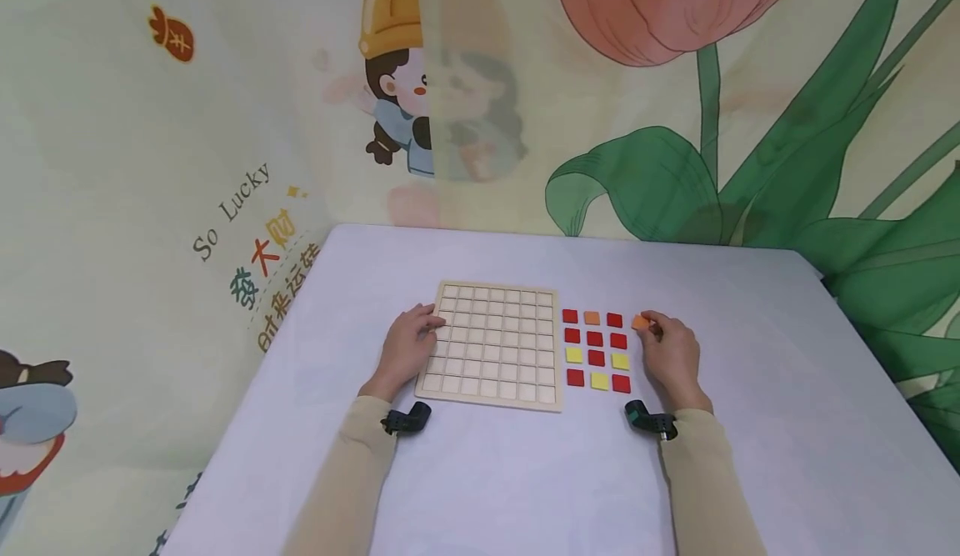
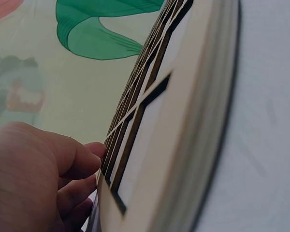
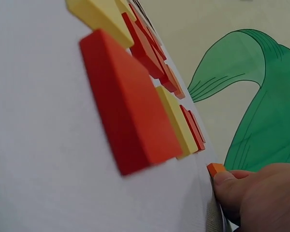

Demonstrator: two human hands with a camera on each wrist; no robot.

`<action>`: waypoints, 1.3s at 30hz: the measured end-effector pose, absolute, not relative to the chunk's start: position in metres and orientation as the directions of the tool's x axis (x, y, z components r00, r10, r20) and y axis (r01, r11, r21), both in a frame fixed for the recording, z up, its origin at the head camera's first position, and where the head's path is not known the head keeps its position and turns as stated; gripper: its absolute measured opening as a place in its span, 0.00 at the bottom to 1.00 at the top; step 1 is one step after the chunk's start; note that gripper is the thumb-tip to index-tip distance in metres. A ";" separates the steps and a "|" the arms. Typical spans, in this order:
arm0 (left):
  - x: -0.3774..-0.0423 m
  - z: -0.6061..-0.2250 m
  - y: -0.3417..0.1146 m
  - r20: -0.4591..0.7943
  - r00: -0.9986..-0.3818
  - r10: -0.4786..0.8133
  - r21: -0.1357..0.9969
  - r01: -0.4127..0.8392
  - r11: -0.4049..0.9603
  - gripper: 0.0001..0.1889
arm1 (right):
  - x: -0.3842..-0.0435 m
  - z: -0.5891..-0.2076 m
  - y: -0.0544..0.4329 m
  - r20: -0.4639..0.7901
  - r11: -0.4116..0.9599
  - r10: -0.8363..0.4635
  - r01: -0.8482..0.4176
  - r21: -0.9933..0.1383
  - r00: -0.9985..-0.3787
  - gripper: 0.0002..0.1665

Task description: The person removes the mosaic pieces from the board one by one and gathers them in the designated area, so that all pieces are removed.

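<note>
A pale wooden board (image 1: 487, 403) with a grid of square recesses lies flat on the table. Its left edge is held by my left hand (image 1: 407, 346), with fingertips reaching onto the rim; the left wrist view shows the bent fingers (image 2: 70, 154) against that edge. To the right of the board, my right hand (image 1: 672, 358) pinches an orange square tile (image 1: 640, 323) between thumb and finger. In the right wrist view the orange tile (image 3: 215, 168) shows only in part, the rest covered by the thumb.
Between board and right hand, several square tiles sit in rows: red ones (image 1: 595, 338), yellow ones (image 1: 573, 355) and one orange tile (image 1: 592, 318). A white cloth covers the table (image 1: 525, 489). Behind stands a printed backdrop with a large green leaf (image 1: 660, 172).
</note>
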State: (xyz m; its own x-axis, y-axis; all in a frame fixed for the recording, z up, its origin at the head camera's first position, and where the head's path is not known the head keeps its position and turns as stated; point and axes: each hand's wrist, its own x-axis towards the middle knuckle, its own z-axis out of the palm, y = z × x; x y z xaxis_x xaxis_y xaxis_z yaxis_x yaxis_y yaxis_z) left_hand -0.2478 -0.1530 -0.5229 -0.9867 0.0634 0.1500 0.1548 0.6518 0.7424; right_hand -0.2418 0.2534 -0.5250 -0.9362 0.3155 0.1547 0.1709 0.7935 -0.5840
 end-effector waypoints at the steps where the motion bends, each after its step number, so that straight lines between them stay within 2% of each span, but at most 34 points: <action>1: -0.248 -0.523 -0.154 0.148 -0.987 0.065 0.742 0.154 0.653 0.14 | -0.242 -0.525 0.254 0.156 0.801 0.307 0.166 -0.576 -0.939 0.23; 18: -0.250 -0.525 -0.153 0.144 -0.988 0.062 0.736 0.149 0.660 0.14 | -0.245 -0.522 0.262 0.140 0.852 0.215 0.116 -0.510 -0.967 0.22; 26: -0.248 -0.521 -0.155 0.136 -0.988 0.067 0.731 0.146 0.667 0.14 | -0.245 -0.525 0.260 0.151 0.820 0.247 0.123 -0.558 -0.957 0.22; 33: -0.247 -0.522 -0.158 0.163 -0.985 0.054 0.739 0.158 0.654 0.14 | -0.246 -0.527 0.259 0.155 0.756 0.276 0.115 -0.645 -0.949 0.22; 39: -0.249 -0.528 -0.153 0.158 -0.986 0.051 0.743 0.153 0.652 0.14 | -0.242 -0.525 0.264 0.138 0.751 0.287 0.133 -0.646 -0.948 0.20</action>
